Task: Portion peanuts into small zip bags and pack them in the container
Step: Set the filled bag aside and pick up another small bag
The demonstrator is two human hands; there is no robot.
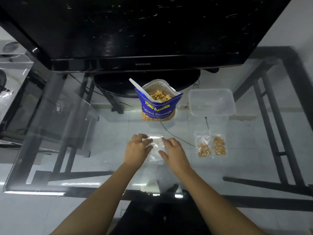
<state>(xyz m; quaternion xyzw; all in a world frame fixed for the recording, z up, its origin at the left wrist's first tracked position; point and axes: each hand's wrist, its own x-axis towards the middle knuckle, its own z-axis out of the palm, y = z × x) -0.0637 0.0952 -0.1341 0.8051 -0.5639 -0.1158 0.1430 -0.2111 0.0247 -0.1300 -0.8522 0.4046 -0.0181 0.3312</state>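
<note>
An empty clear zip bag point(156, 150) lies flat on the glass table between my hands. My left hand point(137, 149) pinches its top left edge with fingertips. My right hand point(172, 150) pinches its top right edge, thumb resting lower on the bag. Behind them stands an open blue peanut pouch point(158, 107) full of peanuts, with a white spoon point(138, 87) stuck in it. To the right, two filled zip bags point(203, 146) point(219, 145) lie side by side. A clear empty plastic container point(211, 101) sits behind them.
A large black television point(135, 31) on a round stand fills the back of the glass table point(67, 133). The table's metal frame and cables show through the glass. The near edge point(50, 189) runs just below my forearms.
</note>
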